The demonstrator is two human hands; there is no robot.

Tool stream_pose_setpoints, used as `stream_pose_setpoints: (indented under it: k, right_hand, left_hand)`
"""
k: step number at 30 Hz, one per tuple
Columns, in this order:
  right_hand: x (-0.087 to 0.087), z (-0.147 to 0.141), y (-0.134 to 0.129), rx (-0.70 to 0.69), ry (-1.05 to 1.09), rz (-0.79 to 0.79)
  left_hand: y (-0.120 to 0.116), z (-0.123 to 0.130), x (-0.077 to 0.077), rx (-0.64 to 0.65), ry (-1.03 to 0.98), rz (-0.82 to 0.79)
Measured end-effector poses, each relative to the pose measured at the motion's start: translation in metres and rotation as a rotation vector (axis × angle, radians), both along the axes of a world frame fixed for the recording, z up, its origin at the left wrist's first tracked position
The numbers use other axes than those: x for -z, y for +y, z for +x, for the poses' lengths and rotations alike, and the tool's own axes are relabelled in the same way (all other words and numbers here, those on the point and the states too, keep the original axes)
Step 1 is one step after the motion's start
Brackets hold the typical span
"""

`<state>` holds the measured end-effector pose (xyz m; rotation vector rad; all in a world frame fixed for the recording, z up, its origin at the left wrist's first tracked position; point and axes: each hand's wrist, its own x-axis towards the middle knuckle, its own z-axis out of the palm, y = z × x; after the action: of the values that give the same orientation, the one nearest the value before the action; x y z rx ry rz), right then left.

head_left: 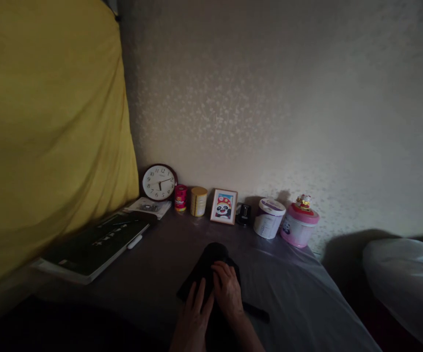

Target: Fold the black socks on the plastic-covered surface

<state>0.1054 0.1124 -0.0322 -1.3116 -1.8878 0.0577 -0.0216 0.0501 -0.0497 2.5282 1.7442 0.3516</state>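
Observation:
A dark, soft-looking black cloth item (214, 252) lies on the table in front of me; the dim light hides its exact kind. My left hand (193, 313) rests on its near left part, fingers stretched out and apart. Over its right side, my right hand (228, 289) has its fingers bent and drawn together on the black cloth, the fingertips close to the left hand. From under the right wrist a narrow black strip (257, 312) sticks out to the right, and its link to the cloth item is hidden.
Along the wall stand a clock (159, 182), a red can (181, 198), a yellow-lidded can (198, 202), a panda picture frame (224, 207), a small black object (244, 214), a white tub (269, 218) and a pink tub (299, 225). A dark green book (97, 243) lies left, beside a yellow curtain (50, 122).

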Motion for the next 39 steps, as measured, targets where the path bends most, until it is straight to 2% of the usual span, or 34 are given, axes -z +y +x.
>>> stream_pose_setpoints:
  k: [2,5,7,9,11,15,17,21,25,28,31,33,36,39]
  right_hand:
    - [0.012,0.011,0.016,0.072,-0.046,0.031]
    - [0.023,0.031,0.052,0.132,-0.051,-0.013]
    - [0.022,0.042,0.067,0.204,0.009,-0.038]
    - [0.016,0.047,0.065,0.222,0.082,0.034]
    - [0.009,0.042,0.046,0.109,0.113,0.134]
    - [0.002,0.016,0.008,-0.239,-0.049,0.066]
    - [0.002,0.006,0.01,-0.273,-0.116,0.039]
    - [0.004,0.006,0.051,-0.194,-0.157,0.0]
    - [0.002,0.013,0.093,-0.106,-0.163,-0.108]
    - [-0.002,0.019,0.106,0.038,-0.131,-0.223]
    - [-0.006,0.034,0.103,0.178,-0.084,-0.249]
    - [-0.007,0.051,0.092,0.267,-0.045,-0.269]
    - [-0.003,0.078,0.065,0.373,0.012,-0.339]
    - [0.002,0.095,0.035,0.387,0.076,-0.447]
  left_hand:
    - [0.0,-0.002,0.003,0.016,-0.018,0.002]
    - [-0.001,-0.005,0.006,0.027,-0.059,0.035]
    - [0.0,-0.006,0.01,0.032,-0.073,0.057]
    - [0.002,-0.006,0.016,0.038,-0.077,0.081]
    - [0.005,-0.006,0.022,0.031,-0.066,0.105]
    - [0.011,-0.006,0.031,0.024,-0.018,0.131]
    - [0.011,-0.005,0.032,0.014,-0.009,0.12]
    - [0.007,-0.004,0.022,-0.022,-0.027,0.038]
    - [0.003,-0.001,-0.001,-0.048,-0.047,-0.101]
    - [0.0,0.001,-0.018,-0.06,-0.06,-0.207]
    - [-0.003,0.0,-0.024,-0.051,-0.097,-0.237]
    - [-0.005,-0.002,-0.024,-0.039,-0.135,-0.229]
    - [-0.009,-0.005,-0.021,-0.033,-0.194,-0.191]
    - [-0.009,-0.008,-0.017,-0.015,-0.234,-0.166]
